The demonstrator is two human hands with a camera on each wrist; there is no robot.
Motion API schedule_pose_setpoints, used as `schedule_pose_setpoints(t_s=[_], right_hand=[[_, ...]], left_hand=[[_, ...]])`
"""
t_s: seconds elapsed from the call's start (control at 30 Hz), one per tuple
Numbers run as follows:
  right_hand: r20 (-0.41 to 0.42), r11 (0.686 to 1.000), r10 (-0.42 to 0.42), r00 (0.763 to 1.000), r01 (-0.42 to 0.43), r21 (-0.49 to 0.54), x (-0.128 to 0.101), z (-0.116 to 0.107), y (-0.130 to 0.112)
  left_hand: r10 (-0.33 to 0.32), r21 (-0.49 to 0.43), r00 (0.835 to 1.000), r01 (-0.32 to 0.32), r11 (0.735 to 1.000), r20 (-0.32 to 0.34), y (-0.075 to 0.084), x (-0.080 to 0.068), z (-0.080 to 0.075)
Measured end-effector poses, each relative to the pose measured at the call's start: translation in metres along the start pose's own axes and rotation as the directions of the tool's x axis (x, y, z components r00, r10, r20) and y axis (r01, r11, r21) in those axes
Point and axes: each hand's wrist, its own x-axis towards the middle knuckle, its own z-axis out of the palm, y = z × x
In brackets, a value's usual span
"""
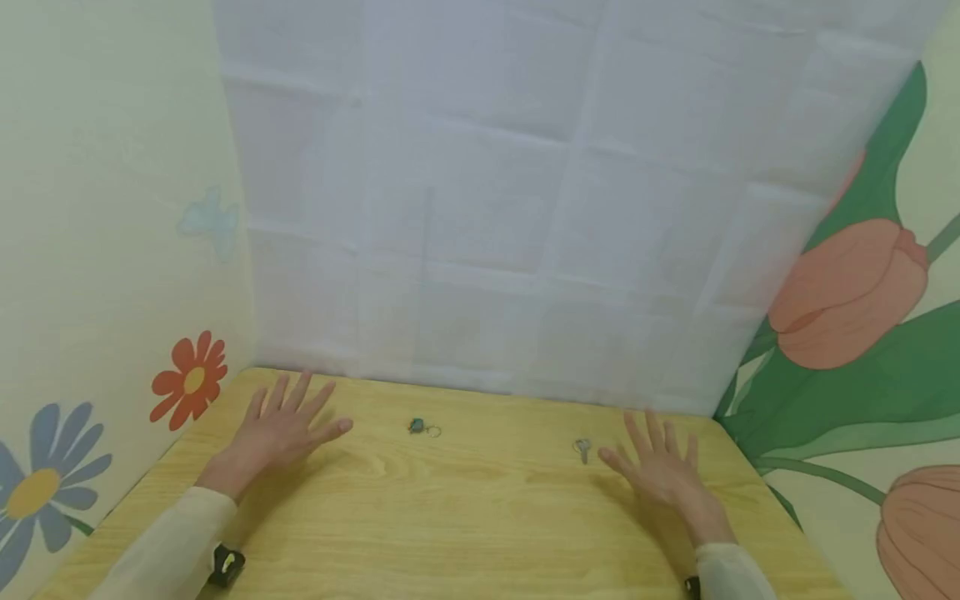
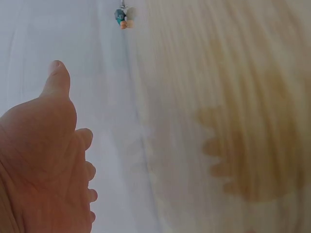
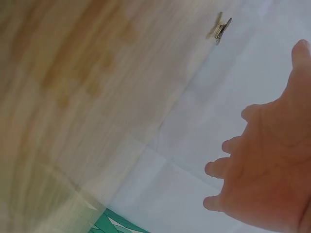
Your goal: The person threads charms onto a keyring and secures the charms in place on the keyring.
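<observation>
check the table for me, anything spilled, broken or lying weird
Nothing stands out. The wooden table shows no spill or damage. A small keychain charm and a key lie flat and apart between the left hand and right hand, both spread open.

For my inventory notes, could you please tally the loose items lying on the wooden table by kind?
Silver key: 1
Teal charm on a small ring: 1
Total: 2, both lying on the table between the two open hands, untouched.
</observation>
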Motion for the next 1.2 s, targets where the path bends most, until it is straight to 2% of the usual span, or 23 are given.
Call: schedule_pose_setpoints(t_s=[0.2, 0.33, 0.47, 0.57, 0.67, 0.8, 0.9, 1.03, 1.2], right_hand=[[-0.007, 1.0, -0.029, 1.0, 0.029, 0.012, 0.0, -0.003, -0.01], [-0.047, 0.994, -0.095, 0.994, 0.097, 0.041, 0.002, -0.005, -0.029], [-0.058, 0.984, -0.137, 0.989, 0.142, 0.109, 0.011, 0.002, -0.047], [-0.059, 0.978, -0.18, 0.982, 0.185, 0.093, 0.025, 0.012, -0.053], [-0.061, 0.973, -0.222, 0.973, 0.225, 0.058, 0.04, 0.021, -0.049], [-0.046, 0.975, -0.217, 0.975, 0.219, 0.041, 0.054, 0.03, -0.034], [-0.028, 0.975, -0.223, 0.974, 0.223, 0.02, 0.059, 0.032, -0.025], [-0.023, 0.953, -0.301, 0.953, 0.301, 0.009, 0.062, 0.03, -0.022], [-0.017, 0.923, -0.383, 0.924, 0.383, 0.031, 0.062, 0.028, -0.028]], left_hand=[[0.032, -0.037, 0.999, -0.032, 0.999, -0.018, 0.004, 0.007, 0.01], [0.133, -0.014, 0.988, -0.134, 0.991, -0.082, 0.013, 0.011, 0.02], [0.275, 0.01, 0.955, -0.276, 0.961, -0.113, 0.038, 0.019, 0.028], [0.341, -0.025, 0.938, -0.343, 0.939, -0.058, 0.063, 0.029, 0.036], [0.38, -0.034, 0.925, -0.381, 0.924, -0.017, 0.084, 0.042, 0.042], [0.404, 0.017, 0.915, -0.405, 0.914, 0.014, 0.104, 0.056, 0.05], [0.401, 0.066, 0.915, -0.403, 0.913, 0.044, 0.114, 0.064, 0.051], [0.375, 0.116, 0.924, -0.381, 0.917, 0.076, 0.12, 0.071, 0.051], [0.352, 0.103, 0.933, -0.359, 0.928, 0.076, 0.122, 0.074, 0.054]])
